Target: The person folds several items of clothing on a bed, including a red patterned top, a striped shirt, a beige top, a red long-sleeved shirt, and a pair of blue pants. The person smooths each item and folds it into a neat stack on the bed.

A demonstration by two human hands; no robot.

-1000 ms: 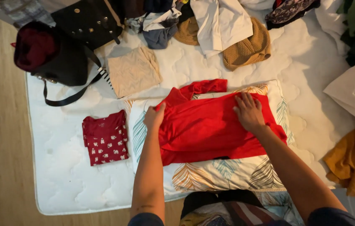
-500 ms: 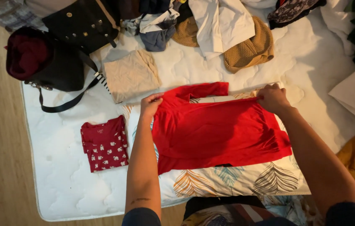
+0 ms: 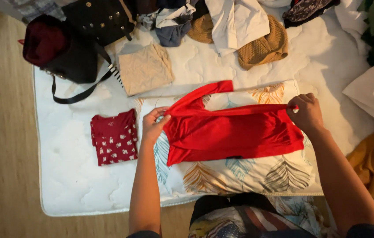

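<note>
Head cam looking down: left hand (image 3: 152, 125) and right hand (image 3: 306, 112) both pinch the top edge of a red shirt (image 3: 235, 132), fingers closed on the fabric. It lies on a feather-print cloth (image 3: 240, 174) on the mattress (image 3: 76, 185). Fingertips mostly hidden under the fold.

A white quilted mattress (image 3: 63, 185) on a wooden floor (image 3: 1, 176). Lying on it: a leaf-printed pillow (image 3: 240, 174) under a red shirt (image 3: 235, 132), a folded red patterned garment (image 3: 114, 137), a folded beige garment (image 3: 146, 68), a black bag (image 3: 70, 55), a mustard knit (image 3: 264, 44) and a heap of clothes (image 3: 204, 17).
</note>
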